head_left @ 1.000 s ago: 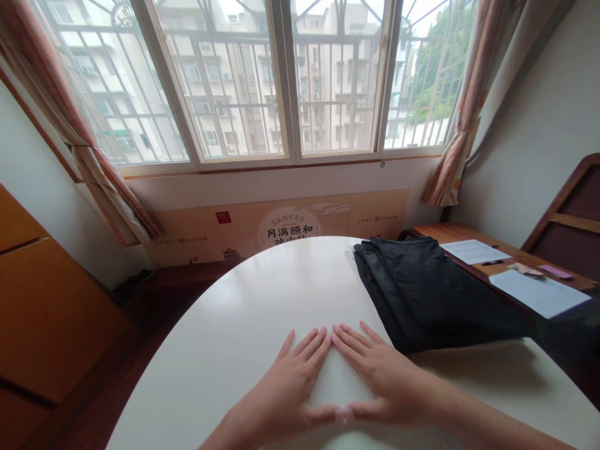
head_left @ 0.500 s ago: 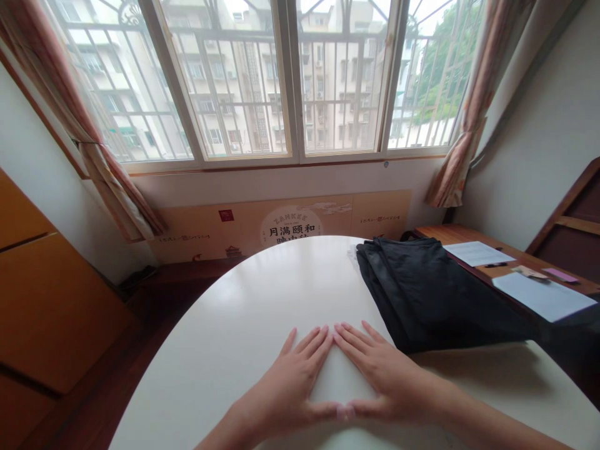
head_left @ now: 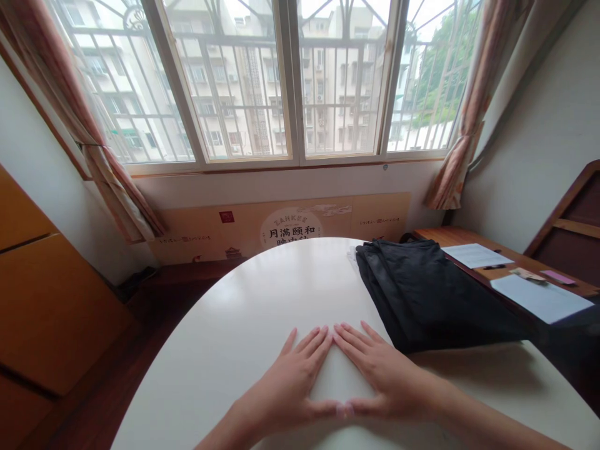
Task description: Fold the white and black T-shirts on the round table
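Observation:
My left hand [head_left: 288, 381] and my right hand [head_left: 385, 375] are over the near part of a white round table [head_left: 220, 337], palms down, fingers stretched out. Their thumb tips meet and the index fingertips come together or nearly so, framing a triangle of bare tabletop. Neither hand holds anything. Folded black cloth [head_left: 445, 300], perhaps a garment, lies on the table's right side, just beyond my right hand and apart from it. Whether the palms press on the tabletop or hover slightly is hard to tell.
At the right, a wooden desk [head_left: 429, 234] bears printed sheets [head_left: 544, 299], a pen [head_left: 494, 267] and a pink slip [head_left: 557, 277]. A wooden chair [head_left: 569, 206] stands behind it. Orange cabinets [head_left: 51, 306] are on the left, a barred window [head_left: 295, 81] with curtains [head_left: 112, 181] ahead.
My hands keep the same pose and place. The camera view has shifted very slightly; nothing else has visibly moved.

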{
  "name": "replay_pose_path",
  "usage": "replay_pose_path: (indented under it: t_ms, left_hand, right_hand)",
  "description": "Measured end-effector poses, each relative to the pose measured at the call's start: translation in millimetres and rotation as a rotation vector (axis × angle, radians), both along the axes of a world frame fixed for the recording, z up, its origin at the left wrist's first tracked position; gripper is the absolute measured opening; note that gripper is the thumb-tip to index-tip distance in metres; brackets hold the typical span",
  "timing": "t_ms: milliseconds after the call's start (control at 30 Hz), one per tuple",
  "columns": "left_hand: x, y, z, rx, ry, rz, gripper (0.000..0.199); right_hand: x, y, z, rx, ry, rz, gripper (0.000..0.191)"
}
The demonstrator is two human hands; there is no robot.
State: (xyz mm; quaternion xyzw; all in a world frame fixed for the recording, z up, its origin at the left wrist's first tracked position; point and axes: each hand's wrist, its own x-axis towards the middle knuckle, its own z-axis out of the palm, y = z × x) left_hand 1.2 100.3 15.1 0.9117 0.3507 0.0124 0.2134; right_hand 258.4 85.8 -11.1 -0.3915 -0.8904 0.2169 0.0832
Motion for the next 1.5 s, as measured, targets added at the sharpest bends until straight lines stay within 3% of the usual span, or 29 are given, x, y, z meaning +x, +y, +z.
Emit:
replay_pose_path:
  t_ms: [333,400,467,500,567,667,733,767,867,1000,1133,1300,1400,1500]
  left_hand:
    - [1,2,-0.4,0.005,-0.018,0.019,0.102]
    - [5,0,1.6,0.059,-0.106,0.078,0.073]
    - [10,-4,4.8,0.105,-0.215,0.178,0.035]
    - [13,-7,6.7,0.117,-0.260,0.227,0.026]
    - [17,-12,10.2,0.098,-0.300,0.282,0.024]
    - [22,-17,12.2,0.006,-0.284,0.274,0.022]
    - [23,-18,11.4,-0.043,-0.260,0.244,0.019]
    - [23,-18,10.7,-0.049,-0.251,0.234,0.019]
    - [23,-17,9.4,-0.046,-0.244,0.222,0.018]
    - [22,-16,9.2,-0.069,-0.283,0.238,0.016]
    - [22,-18,8.0,-0.057,-0.364,0.257,0.018]
    - [19,-23,5.3,0.107,-0.587,0.222,0.021]
    - [14,-16,2.6,0.250,-0.705,0.380,0.036]
    - [5,-2,2.9,0.360,-0.826,0.567,0.048]
  right_hand:
    - [-3,-1,3.2,0.001,0.066,0.002,0.109]
    - [-5,-5,6.8,0.027,0.168,-0.015,0.090]
    - [0,-6,18.0,0.076,0.330,-0.103,0.059]
    - [6,-4,26.5,0.114,0.404,-0.181,0.046]
    - [30,6,46.5,0.233,0.463,-0.404,0.038]
    - [83,36,70.2,0.495,0.196,-0.927,0.037]
    - [118,57,74.5,0.440,-0.106,-1.235,0.043]
    - [131,65,73.4,0.314,-0.224,-1.264,0.042]
    - [148,82,66.9,0.154,-0.355,-1.178,0.030]
    - [130,85,80.3,0.361,-0.268,-1.048,0.020]
    - [83,78,120.3,0.458,0.263,-0.719,0.026]
    - [-7,65,153.5,0.163,1.066,-0.490,0.043]
    - [-60,53,155.3,-0.010,1.270,-0.353,0.049]
    - [-92,38,153.2,-0.062,1.317,-0.267,0.045]
